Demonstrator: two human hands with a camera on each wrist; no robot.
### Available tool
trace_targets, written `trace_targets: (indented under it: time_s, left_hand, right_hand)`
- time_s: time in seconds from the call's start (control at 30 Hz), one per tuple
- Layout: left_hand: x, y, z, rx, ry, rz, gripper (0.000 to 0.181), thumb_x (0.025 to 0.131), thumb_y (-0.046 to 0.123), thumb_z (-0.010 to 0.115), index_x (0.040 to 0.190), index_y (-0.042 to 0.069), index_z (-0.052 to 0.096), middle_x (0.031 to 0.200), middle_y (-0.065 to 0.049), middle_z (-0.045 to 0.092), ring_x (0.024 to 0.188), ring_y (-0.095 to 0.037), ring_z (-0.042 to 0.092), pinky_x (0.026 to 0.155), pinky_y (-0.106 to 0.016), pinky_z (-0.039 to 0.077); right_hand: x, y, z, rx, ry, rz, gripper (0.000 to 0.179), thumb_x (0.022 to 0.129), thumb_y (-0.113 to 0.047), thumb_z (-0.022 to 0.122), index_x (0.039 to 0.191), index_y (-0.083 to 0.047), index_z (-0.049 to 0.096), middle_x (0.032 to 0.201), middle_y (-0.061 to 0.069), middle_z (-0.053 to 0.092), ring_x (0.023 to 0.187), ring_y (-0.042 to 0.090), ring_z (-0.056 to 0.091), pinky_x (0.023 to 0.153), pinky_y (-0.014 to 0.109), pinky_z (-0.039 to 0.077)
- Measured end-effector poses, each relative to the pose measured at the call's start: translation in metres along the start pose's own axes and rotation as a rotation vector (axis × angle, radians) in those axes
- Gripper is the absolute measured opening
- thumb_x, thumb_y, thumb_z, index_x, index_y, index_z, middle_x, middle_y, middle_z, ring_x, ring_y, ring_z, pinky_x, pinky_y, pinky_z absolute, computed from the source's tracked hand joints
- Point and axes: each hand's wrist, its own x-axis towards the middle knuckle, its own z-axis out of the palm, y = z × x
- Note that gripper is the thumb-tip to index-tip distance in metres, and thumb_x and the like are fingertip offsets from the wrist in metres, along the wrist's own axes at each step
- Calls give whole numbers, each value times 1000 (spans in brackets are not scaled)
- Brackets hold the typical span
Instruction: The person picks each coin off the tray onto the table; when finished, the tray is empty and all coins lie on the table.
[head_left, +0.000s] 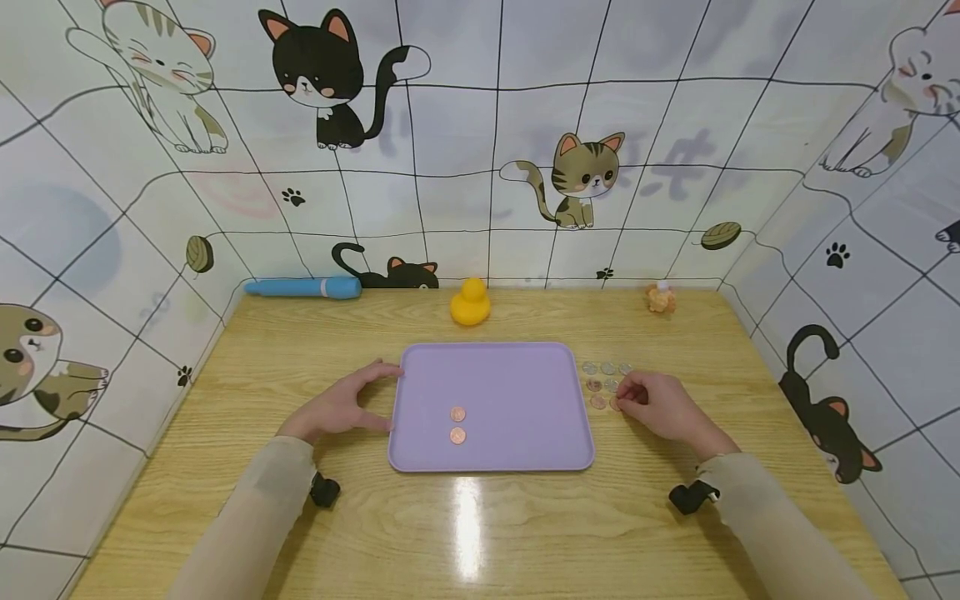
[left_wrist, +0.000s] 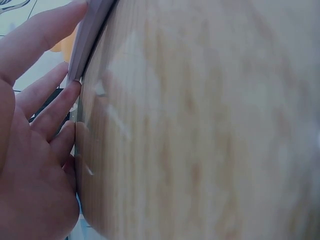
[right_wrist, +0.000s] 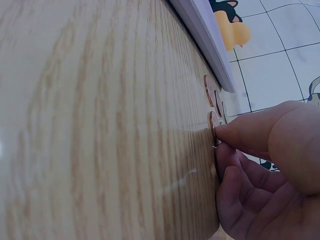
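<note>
A lilac tray (head_left: 517, 408) lies on the table with two copper coins (head_left: 457, 425) in its left half. My left hand (head_left: 341, 406) is at the tray's left edge, thumb and fingers spread, fingertips touching the rim; the left wrist view shows the fingers (left_wrist: 47, 107) against the tray's side (left_wrist: 90, 40). Right of the tray, several silver and copper coins (head_left: 597, 402) lie in short rows. My right hand (head_left: 663, 406) is over the near right one, with thumb and fingertips pinching a copper coin (right_wrist: 212, 122) at the table surface. Its fingers partly hide that coin.
A yellow rubber duck (head_left: 471, 303) stands behind the tray. At the back left lies a blue pen-like stick (head_left: 303, 287), and at the back right a small orange figure (head_left: 661, 298). Cat-print walls (head_left: 465, 125) close off the back and both sides.
</note>
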Motion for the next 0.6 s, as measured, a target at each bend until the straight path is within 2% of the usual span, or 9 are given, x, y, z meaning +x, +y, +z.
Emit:
trace_targets:
  time_s: [0.23, 0.37, 0.47, 0.6]
  left_hand:
    - [0, -2, 0, -4, -1, -4, 84, 79, 32, 94, 152, 32, 52, 175, -10, 19, 162, -42, 2, 125, -72, 4]
    - [1, -2, -1, -11, -1, 0, 84, 79, 32, 95, 152, 31, 52, 175, -10, 18, 162, -42, 2, 125, -72, 4]
    - [1, -1, -1, -9, 0, 5, 85, 79, 31, 95, 152, 31, 52, 175, -10, 19, 162, -42, 2, 125, -72, 4]
    - [0, 1, -1, -4, -4, 4, 85, 79, 31, 94, 152, 31, 52, 175, -11, 18, 162, -42, 2, 125, -72, 3]
  right_hand:
    - [-1, 0, -2, 30, 18, 3, 5, 96, -9, 75, 95, -9, 71, 86, -1, 70, 78, 12, 62, 67, 25, 52]
    - [0, -2, -6, 77, 71, 30, 5, 100, -11, 72, 101, -7, 71, 91, 4, 70, 81, 15, 63, 66, 25, 53]
    - [4, -8, -9, 100, 102, 21, 8, 101, -12, 70, 106, -6, 70, 93, 6, 70, 82, 17, 62, 63, 26, 52]
    - [13, -23, -7, 167, 57, -27, 9, 101, -10, 70, 107, -4, 70, 90, 8, 71, 78, 20, 65, 58, 27, 53]
